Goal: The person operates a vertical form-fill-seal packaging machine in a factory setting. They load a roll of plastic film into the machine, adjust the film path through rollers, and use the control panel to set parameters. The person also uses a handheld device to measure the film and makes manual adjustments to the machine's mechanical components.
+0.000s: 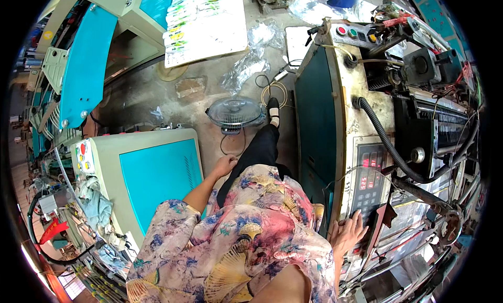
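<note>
My right hand [348, 234] rests at the lower end of a machine's control panel [368, 180], its fingers stretched out and a little apart. The fingertips reach the area just below the dark keypad [369, 199]; whether they press a key I cannot tell. Red digits glow on the display [368, 172] above the keys. Beside my left thigh hangs my left hand [226, 166], loosely curled with nothing visible in it. The panel sits on the worn cream top of a dark green machine [317, 112] to my right.
A floor fan [236, 113] stands by my shoe [273, 110]. Cable [283, 93] and clear plastic [246, 72] lie ahead on the floor. A cream-and-turquoise cabinet [157, 167] is at my left. A black corrugated hose [385, 133] arches over the right machine. Printed sheets [207, 25] lie on a board at the front.
</note>
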`<state>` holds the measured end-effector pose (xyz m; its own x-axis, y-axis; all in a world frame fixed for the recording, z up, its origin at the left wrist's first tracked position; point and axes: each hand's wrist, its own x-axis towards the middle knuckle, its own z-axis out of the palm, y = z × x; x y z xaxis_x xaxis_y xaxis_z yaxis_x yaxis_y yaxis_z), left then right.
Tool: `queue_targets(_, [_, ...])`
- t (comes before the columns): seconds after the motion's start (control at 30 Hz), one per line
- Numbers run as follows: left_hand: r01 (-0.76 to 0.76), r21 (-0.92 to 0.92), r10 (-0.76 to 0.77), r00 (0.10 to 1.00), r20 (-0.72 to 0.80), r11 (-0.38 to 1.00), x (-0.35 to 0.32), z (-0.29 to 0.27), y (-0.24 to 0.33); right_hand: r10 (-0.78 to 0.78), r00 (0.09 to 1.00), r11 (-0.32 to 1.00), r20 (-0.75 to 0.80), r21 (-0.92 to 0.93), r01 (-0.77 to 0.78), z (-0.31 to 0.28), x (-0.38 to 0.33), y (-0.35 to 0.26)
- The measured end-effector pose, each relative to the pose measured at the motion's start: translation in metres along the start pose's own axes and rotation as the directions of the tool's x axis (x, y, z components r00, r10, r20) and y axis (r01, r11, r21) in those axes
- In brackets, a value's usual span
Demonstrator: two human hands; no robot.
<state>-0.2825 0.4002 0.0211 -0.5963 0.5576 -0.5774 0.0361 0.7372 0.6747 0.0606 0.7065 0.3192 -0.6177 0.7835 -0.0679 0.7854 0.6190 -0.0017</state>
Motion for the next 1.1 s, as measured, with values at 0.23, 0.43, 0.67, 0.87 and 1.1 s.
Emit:
queue_targets(0.23, [0.115,-0.083,-0.116,0.993,-0.010,0.990,-0.015,-0.022,0.017,-0.004,1.000,1.000,-0.026,0.023,0.005,0.007,-0.005,0.007])
queue_targets(0.43, [0.114,-0.043,-0.114,0.993,0.014,0.992,-0.025,-0.036,0.023,-0.008,1.000,1.000,0.003,0.016,0.008,0.005,-0.003,0.007])
queue_targets(0.67, [0.167,-0.039,-0.168,0.986,-0.011,0.985,-0.049,-0.049,0.030,-0.035,0.999,0.999,-0.027,0.027,0.036,0.007,-0.003,0.009])
queue_targets(0.87, [0.246,-0.075,-0.249,0.968,-0.038,0.966,-0.075,-0.026,0.001,-0.073,0.997,0.997,0.014,-0.034,0.073,0.002,0.000,0.008])
queue_targets(1.1, [0.277,-0.093,-0.282,0.958,-0.044,0.956,-0.103,-0.022,0.017,-0.090,0.995,0.995,0.032,-0.046,0.092,0.006,0.000,0.014])
